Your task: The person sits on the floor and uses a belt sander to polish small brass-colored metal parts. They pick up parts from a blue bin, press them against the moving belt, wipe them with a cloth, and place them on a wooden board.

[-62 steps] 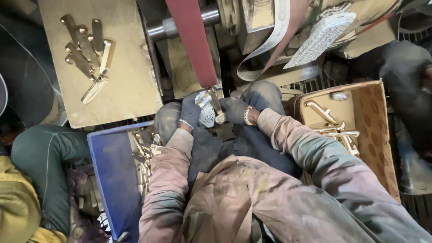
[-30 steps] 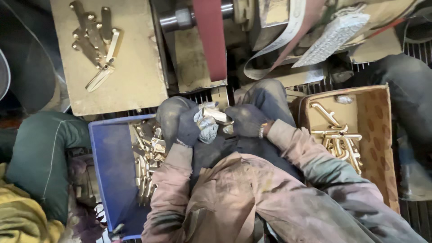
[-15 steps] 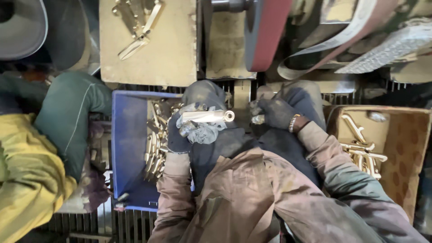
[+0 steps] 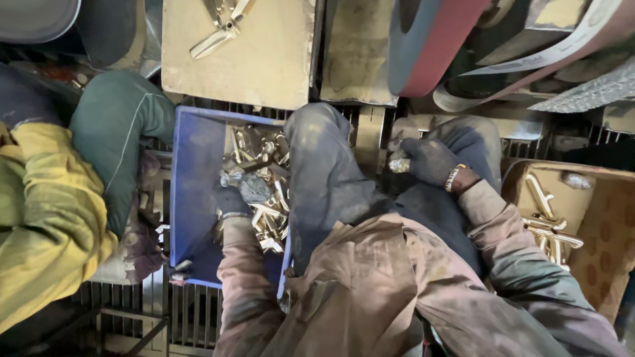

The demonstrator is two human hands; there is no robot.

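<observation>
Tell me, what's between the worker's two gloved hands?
In the head view, the person's raised knee lies between the left hand and right hand.

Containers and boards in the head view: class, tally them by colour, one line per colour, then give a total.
Blue: 1, the plastic bin where the gloved left hand reaches among brass parts.
Brown: 1, the cardboard box at right, holding brass parts.
Tan: 1, the flat board at top.
Total: 3
</observation>
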